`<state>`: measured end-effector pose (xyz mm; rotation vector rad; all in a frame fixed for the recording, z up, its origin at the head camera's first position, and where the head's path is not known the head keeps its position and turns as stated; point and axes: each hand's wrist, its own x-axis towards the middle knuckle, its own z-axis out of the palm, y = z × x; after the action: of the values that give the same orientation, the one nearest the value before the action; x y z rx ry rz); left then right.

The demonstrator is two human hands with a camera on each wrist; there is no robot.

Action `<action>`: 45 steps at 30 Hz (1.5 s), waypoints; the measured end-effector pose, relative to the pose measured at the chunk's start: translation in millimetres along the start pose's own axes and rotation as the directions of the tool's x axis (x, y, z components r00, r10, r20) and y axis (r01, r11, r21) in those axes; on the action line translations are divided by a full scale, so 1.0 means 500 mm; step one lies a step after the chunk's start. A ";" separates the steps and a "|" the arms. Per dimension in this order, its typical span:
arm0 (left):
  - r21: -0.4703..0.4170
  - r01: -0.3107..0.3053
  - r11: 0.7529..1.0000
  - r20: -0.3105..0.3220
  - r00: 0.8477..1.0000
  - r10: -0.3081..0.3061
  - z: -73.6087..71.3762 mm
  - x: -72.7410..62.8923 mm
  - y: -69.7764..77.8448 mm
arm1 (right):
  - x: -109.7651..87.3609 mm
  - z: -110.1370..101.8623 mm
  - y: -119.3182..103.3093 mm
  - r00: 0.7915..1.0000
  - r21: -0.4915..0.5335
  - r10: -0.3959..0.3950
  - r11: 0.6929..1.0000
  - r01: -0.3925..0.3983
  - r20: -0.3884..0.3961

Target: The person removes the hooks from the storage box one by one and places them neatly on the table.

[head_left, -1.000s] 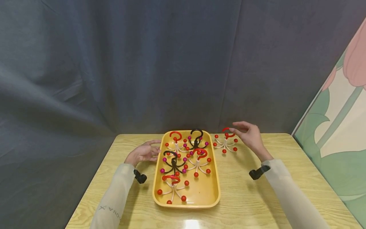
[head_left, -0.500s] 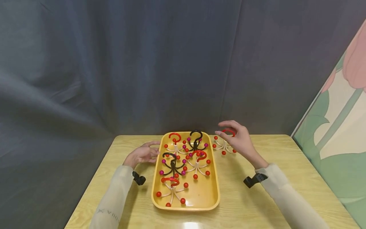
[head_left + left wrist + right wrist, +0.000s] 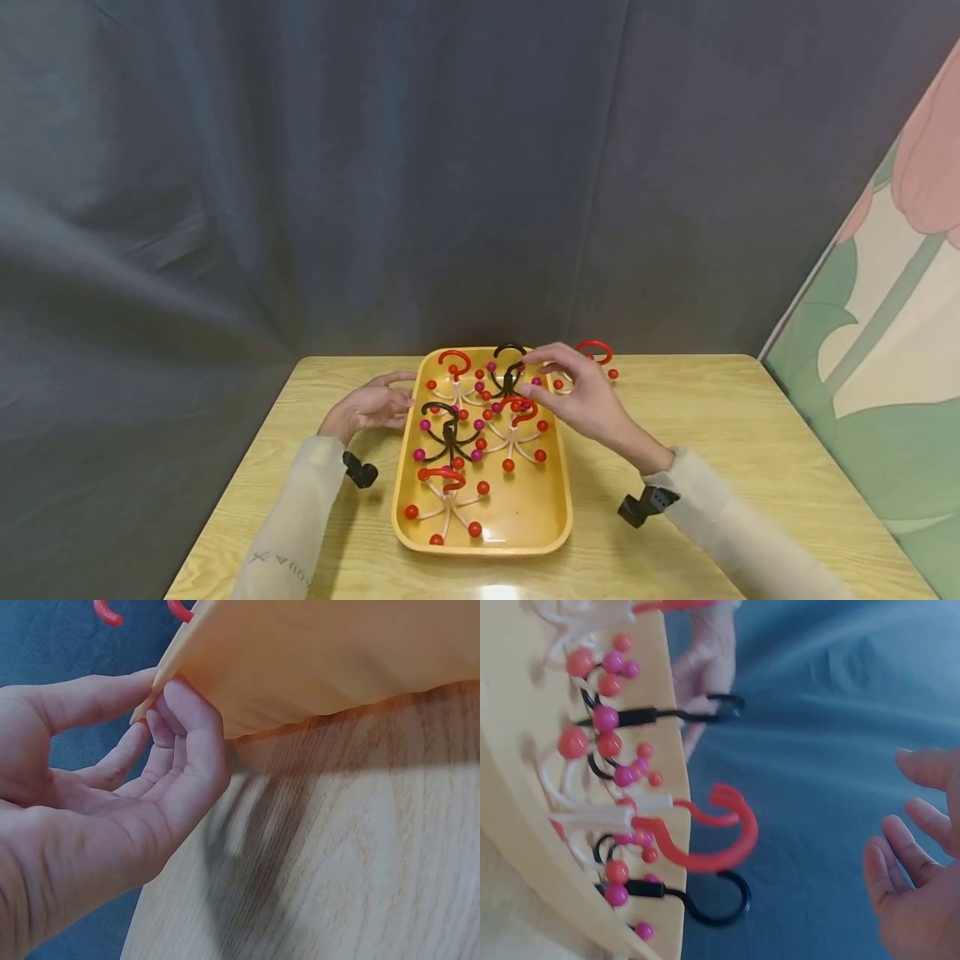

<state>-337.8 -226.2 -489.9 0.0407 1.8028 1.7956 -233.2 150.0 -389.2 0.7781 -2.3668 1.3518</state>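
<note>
A yellow tray lies on the table and holds several head massagers with hooked handles and ball-tipped arms. Two are black with magenta balls: a back one and a front-left one. The others are white with red hooks and red balls, such as the front one. My left hand pinches the tray's left rim, fingers bent at its edge in the left wrist view. My right hand hovers over the back right rim, fingers spread and nothing held, fingertips close to the back black massager.
One more red-hooked massager stands on the wooden table right of the tray, partly hidden behind my right hand. A dark curtain hangs behind the table. At the right rises a flower-patterned panel.
My right hand has moved left, from the hook of the massager outside the tray to above the tray's back right part. My left hand stays at the rim.
</note>
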 end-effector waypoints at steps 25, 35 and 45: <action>-0.032 0.018 0.999 -0.037 0.999 -0.020 -0.007 -0.004 -0.008 | -0.029 0.122 -0.039 0.976 0.137 -0.083 0.989 0.056 0.201; -0.050 0.017 0.999 -0.024 1.000 -0.018 -0.008 -0.001 -0.006 | -0.030 0.149 -0.032 0.953 0.104 -0.105 0.991 0.079 0.282; -0.043 0.011 0.999 -0.028 1.000 -0.013 -0.006 -0.004 -0.009 | -0.036 0.170 -0.031 0.912 0.072 -0.062 0.997 0.036 0.405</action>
<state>-335.9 -230.1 -493.5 -0.0127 1.7799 1.8345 -209.4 76.0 -430.9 1.2366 -2.5966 1.3558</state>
